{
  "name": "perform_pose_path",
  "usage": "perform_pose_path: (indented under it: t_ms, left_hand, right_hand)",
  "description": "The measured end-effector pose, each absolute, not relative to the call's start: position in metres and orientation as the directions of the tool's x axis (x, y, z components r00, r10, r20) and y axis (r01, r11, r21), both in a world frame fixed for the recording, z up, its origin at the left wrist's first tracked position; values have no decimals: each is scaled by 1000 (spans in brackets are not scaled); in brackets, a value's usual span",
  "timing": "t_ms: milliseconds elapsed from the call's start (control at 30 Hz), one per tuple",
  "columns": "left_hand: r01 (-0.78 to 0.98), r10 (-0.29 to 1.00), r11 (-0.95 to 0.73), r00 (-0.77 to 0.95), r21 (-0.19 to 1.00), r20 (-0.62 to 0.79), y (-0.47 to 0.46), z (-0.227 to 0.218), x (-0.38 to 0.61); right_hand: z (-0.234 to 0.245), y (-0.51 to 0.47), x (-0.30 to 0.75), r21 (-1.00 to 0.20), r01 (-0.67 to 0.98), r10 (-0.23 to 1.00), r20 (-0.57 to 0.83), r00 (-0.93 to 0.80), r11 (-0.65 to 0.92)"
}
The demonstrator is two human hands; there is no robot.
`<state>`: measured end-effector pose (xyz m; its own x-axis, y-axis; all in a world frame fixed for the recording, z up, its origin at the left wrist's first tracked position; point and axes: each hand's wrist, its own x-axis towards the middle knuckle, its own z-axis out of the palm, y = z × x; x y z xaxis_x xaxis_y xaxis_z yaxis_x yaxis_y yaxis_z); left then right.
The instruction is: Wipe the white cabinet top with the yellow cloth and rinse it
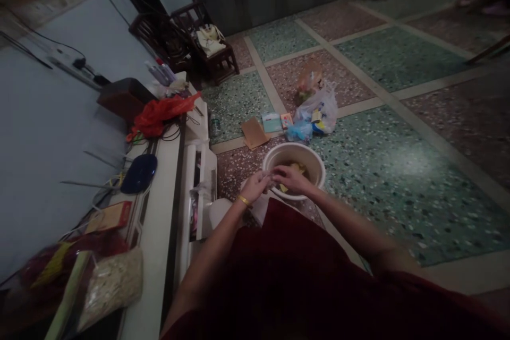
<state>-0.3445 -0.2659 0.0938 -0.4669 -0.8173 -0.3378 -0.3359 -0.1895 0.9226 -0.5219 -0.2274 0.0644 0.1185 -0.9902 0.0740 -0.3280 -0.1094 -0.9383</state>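
Note:
My left hand (pixel 255 187), with a gold bracelet at the wrist, is closed over the near left rim of a white tub (pixel 319 162). Fingertips of my right hand (pixel 291 178) come close to it from the other side, bent and pinched together. Between the two hands is something small, pale and partly see-through that I cannot make out. Inside the tub lie yellow and brownish pieces (pixel 300 168), partly hidden by my right hand. The tub stands on the speckled floor before my knees.
Beyond the tub lie a clear plastic bag (pixel 329 103), a blue bag (pixel 299 131), a brown envelope-like sheet (pixel 254 133) and small boxes. On my left is an open drawer (pixel 206 194) under a long cabinet (pixel 159 223). Wooden chairs (pixel 223 61) stand farther off.

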Motion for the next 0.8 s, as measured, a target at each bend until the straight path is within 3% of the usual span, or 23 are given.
perform_pose_path:
  t_ms: [100,200,367,500,600,667,800]
  left_hand:
    - [-454,-873,-79,-398,887,-281,-267,93,-335]
    - [-451,-903,32,-395,892,-167,-268,98,-323]
    - [-482,-852,287,-523,828,-9,-266,112,-307]
    - [-548,-887,249,-460,799,-39,-266,112,-296]
    - [-606,-896,149,-417,781,-153,-262,110,-292]
    - [-633,-916,113,-365,766,-167,-256,110,-294]
    - [-668,-980,113,-198,736,-29,-250,116,-304]
  right_hand:
    - [59,-227,-518,-932,-361,-1000,28,1,-26]
    - [57,-231,-514,-923,-385,-996,4,-88,30]
    - [62,-232,-497,-949,-254,-959,-231,167,184]
    - [77,-225,-485,-935,1,-878,-332,344,354]
    - [85,-220,-482,-880,166,-865,-374,335,445]
    - [88,-218,-480,-862,202,-871,-405,277,465]
    - [89,-214,-468,-881,141,-877,-410,250,452]
